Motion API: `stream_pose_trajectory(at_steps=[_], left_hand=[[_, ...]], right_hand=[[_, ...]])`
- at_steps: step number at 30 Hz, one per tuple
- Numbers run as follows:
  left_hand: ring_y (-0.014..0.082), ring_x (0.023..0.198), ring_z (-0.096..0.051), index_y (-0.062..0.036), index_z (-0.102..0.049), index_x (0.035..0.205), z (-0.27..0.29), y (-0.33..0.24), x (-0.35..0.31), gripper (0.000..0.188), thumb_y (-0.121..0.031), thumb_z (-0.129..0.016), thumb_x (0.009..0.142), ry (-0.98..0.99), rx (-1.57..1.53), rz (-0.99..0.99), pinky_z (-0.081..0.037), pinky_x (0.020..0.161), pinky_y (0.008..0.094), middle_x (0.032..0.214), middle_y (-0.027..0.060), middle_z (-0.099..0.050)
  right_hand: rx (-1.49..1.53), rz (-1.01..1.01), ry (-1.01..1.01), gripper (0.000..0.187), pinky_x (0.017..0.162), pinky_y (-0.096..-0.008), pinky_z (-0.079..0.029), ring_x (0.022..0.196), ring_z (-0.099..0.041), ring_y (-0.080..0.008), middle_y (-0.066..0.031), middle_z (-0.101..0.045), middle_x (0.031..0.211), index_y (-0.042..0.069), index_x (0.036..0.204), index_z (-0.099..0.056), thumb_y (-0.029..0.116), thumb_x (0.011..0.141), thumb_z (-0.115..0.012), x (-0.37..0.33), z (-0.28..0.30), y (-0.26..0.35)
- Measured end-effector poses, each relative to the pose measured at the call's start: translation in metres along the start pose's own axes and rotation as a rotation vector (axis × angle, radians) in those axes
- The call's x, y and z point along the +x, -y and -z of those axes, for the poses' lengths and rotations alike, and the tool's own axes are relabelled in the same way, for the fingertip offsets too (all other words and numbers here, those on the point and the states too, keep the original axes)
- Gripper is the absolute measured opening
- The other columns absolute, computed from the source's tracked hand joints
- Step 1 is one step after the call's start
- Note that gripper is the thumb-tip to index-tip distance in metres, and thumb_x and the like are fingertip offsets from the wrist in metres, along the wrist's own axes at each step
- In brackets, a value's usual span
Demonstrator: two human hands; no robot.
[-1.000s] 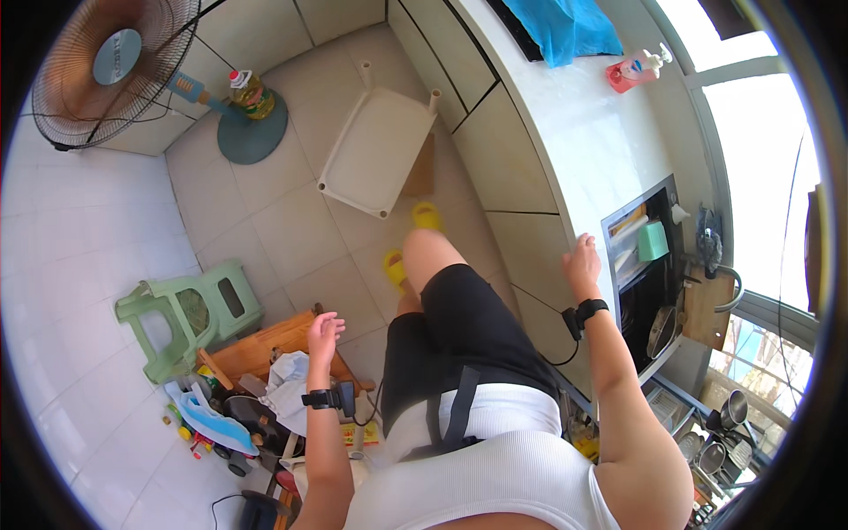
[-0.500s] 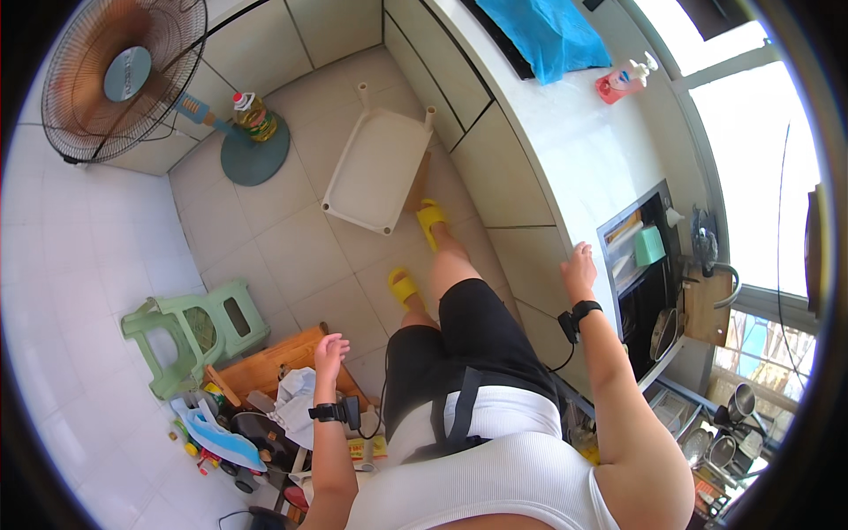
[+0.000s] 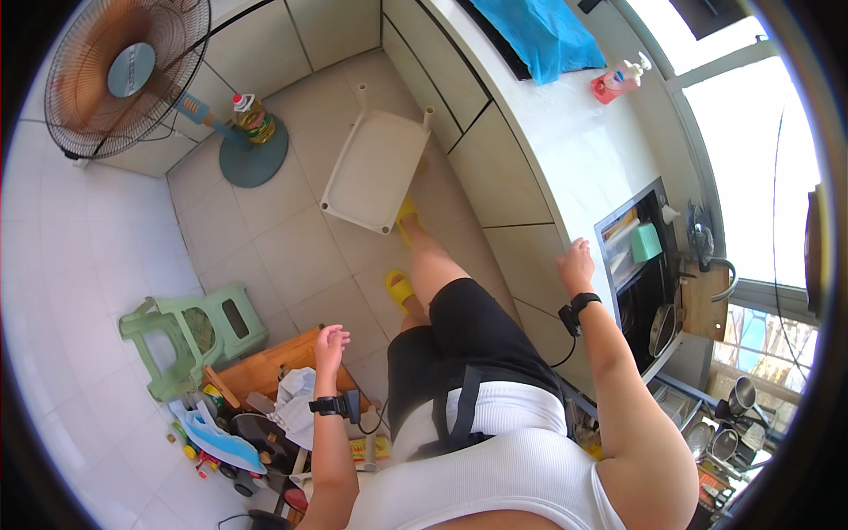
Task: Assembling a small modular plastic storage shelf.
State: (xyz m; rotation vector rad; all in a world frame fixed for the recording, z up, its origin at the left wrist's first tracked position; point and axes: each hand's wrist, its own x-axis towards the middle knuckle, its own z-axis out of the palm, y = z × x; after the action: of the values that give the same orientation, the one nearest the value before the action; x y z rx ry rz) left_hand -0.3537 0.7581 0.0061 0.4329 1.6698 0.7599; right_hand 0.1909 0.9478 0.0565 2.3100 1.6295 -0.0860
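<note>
My left hand (image 3: pixel 331 348) hangs above the wooden cabinet (image 3: pixel 265 364), fingers loosely bent and apart, with nothing in it. My right hand (image 3: pixel 577 265) is beside the white counter edge, near the sink (image 3: pixel 629 287); its fingers are loosely curled and no object shows in them. Whether it touches the counter I cannot tell. Ahead on the floor is a beige rectangular plastic tray-like piece (image 3: pixel 375 168) with post-like corners. My right foot in a yellow slipper (image 3: pixel 406 212) is right at its near edge, partly hidden by it. The other yellow slipper (image 3: pixel 399 287) stands farther back.
A standing fan (image 3: pixel 131 71) is at the far left, with an oil bottle (image 3: pixel 255 119) on its round base (image 3: pixel 252 161). A green plastic stool (image 3: pixel 199 331) stands left. The counter (image 3: pixel 587 146) holds a blue bag (image 3: pixel 552 40) and a pink pump bottle (image 3: pixel 617 84). Pans hang at right.
My right foot has moved left and slightly forward, up to the beige plastic piece. Both hands have stayed nearly in place, and the view has shifted slightly.
</note>
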Motion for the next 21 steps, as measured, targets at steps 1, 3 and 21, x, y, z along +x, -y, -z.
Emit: stream_pose_trajectory(at_steps=[1,3,21], left_hand=[[0.0128,0.078,-0.062,-0.0040,-0.055,0.108,0.002,0.003,-0.001,0.021,-0.015,-0.049,0.090,-0.007,-0.004,0.001,-0.046,0.065,0.0237,0.091,0.0070,-0.065],[0.0126,0.077,-0.062,-0.0041,-0.055,0.107,0.006,0.011,-0.002,0.021,-0.015,-0.049,0.090,-0.026,-0.019,0.005,-0.045,0.065,0.0235,0.091,0.0068,-0.065],[0.0172,0.073,-0.063,0.0015,-0.056,0.102,-0.031,0.031,0.063,0.018,-0.010,-0.049,0.090,0.100,0.090,0.047,-0.051,0.070,0.0294,0.085,0.0112,-0.066]], right_hand=[[-0.020,0.004,-0.010,0.073,0.092,-0.0349,-0.046,0.119,-0.048,-0.0325,-0.0289,-0.039,0.134,-0.011,0.132,-0.033,0.021,0.074,-0.063,0.003,-0.006,-0.003],[-0.041,0.022,-0.022,0.074,0.091,-0.0350,-0.047,0.117,-0.050,-0.0325,-0.0288,-0.040,0.134,-0.011,0.132,-0.033,0.022,0.074,-0.064,0.005,-0.008,-0.001],[-0.275,-0.026,0.071,0.056,0.082,-0.0358,-0.052,0.099,-0.062,-0.0299,-0.0249,-0.054,0.121,-0.010,0.121,-0.049,0.021,0.076,-0.059,0.012,0.018,0.022]])
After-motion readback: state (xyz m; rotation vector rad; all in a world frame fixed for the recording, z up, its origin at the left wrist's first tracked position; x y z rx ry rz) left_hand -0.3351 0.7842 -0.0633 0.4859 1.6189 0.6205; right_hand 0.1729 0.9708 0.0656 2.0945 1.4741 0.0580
